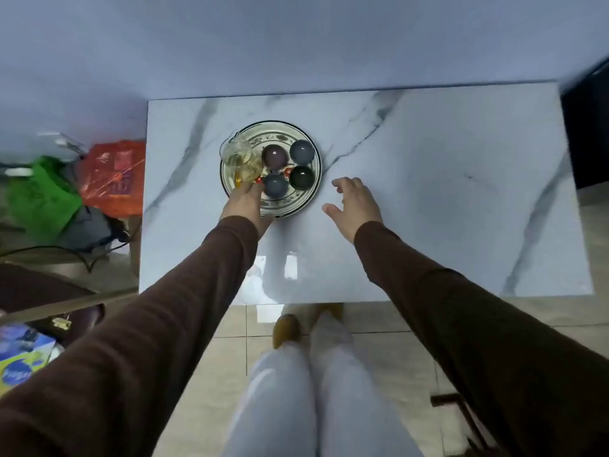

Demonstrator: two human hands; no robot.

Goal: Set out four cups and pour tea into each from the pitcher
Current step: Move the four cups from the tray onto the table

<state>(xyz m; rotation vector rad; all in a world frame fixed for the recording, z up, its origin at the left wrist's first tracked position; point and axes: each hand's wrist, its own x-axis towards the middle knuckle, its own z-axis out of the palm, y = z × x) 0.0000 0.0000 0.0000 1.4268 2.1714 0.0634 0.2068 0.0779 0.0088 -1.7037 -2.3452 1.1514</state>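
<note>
Head view shows the left hand point(245, 202) reaching the glass pitcher point(240, 159) at the round tray's point(313, 145) left rim; whether it grips cannot be told. Four cups point(284, 167) cluster on the tray, likely awaiting setting out. Fingers spread, the right hand point(354, 203) hovers over bare marble table point(445, 192), leaving ample room rightward.

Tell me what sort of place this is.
Probably a home living area: a marble-look table on a tiled floor, a tea tray with cups, and shopping bags heaped on the floor beside it.
</note>
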